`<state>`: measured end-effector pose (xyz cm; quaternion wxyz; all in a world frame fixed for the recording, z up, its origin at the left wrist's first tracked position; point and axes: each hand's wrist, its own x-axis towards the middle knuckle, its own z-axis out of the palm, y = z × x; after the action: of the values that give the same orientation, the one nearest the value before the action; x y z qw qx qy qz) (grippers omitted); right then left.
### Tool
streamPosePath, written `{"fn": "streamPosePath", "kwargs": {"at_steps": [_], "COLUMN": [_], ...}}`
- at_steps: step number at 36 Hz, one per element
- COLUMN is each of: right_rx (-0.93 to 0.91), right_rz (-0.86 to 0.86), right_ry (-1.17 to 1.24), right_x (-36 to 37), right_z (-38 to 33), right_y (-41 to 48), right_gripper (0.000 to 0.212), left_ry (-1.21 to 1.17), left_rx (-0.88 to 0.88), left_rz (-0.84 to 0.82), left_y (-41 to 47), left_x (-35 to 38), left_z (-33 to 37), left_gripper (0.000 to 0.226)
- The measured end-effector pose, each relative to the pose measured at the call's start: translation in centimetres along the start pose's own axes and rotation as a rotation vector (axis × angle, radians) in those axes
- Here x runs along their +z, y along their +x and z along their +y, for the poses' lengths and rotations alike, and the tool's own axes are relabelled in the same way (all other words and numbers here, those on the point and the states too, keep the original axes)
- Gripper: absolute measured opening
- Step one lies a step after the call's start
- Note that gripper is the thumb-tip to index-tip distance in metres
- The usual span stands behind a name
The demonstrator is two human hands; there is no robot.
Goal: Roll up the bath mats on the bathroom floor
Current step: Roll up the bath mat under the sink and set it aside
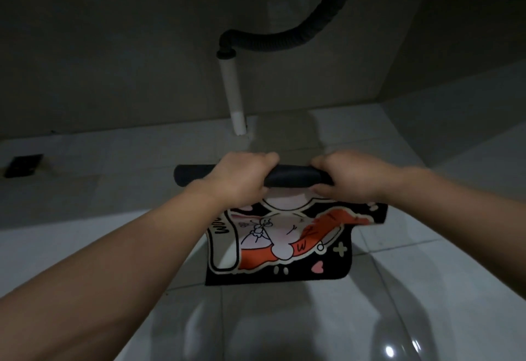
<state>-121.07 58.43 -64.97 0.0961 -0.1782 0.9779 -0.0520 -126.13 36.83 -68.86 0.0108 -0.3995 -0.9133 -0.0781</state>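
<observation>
A black bath mat (284, 244) with a cartoon print in white, orange and pink lies on the pale tiled floor, partly rolled. Its far end forms a dark roll (293, 176) lying crosswise. My left hand (242, 178) grips the roll left of its middle, fingers curled over the top. My right hand (355, 178) grips the roll's right part the same way. The roll's left end sticks out past my left hand. The unrolled part stretches toward me, its near edge flat on the tiles.
A white drain pipe (234, 96) with a black corrugated hose (284, 37) comes down to the floor just beyond the roll, under a sink. A dark floor drain (24, 165) sits at the far left. The grey wall stands behind.
</observation>
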Motion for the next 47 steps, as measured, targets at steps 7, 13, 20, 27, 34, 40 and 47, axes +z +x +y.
{"fn": "streamPosePath", "kwargs": {"at_steps": [7, 13, 20, 27, 34, 40, 47], "right_rx": [-0.326, -0.314, 0.065, 0.019, -0.250, -0.144, 0.029], "right_rz": [0.365, 0.377, -0.232, -0.028, 0.256, 0.138, -0.036], "right_ry": [-0.565, -0.563, 0.033, -0.085, -0.532, -0.337, -0.062], "right_x": [1.3, 1.5, -0.6, 0.8, 1.9, 1.5, 0.5], "right_z": [-0.6, -1.1, -1.2, -1.4, -2.6, -3.1, -2.3], "right_y": [-0.5, -0.2, 1.5, 2.0, 1.4, 1.9, 2.9], "right_gripper": [0.035, 0.035, 0.039, 0.020, 0.022, 0.051, 0.027], "left_ry": [-0.334, -0.197, 0.119, 0.130, -0.305, 0.001, 0.160], "left_rx": [-0.177, -0.180, -0.033, -0.038, -0.207, -0.149, -0.108], "left_rz": [-0.246, -0.165, 0.155, 0.059, -0.216, 0.055, 0.169], "left_y": [-0.1, -0.7, -0.7, -0.5, -1.1, -1.9, -1.4], "left_x": [-0.6, 0.1, 0.9, 0.5, 0.0, 1.4, 1.5], "left_z": [-1.4, -0.9, 1.1, 0.1, -1.5, -1.3, -0.6], "left_gripper": [0.061, 0.026, 0.020, 0.031, 0.037, 0.022, 0.030]}}
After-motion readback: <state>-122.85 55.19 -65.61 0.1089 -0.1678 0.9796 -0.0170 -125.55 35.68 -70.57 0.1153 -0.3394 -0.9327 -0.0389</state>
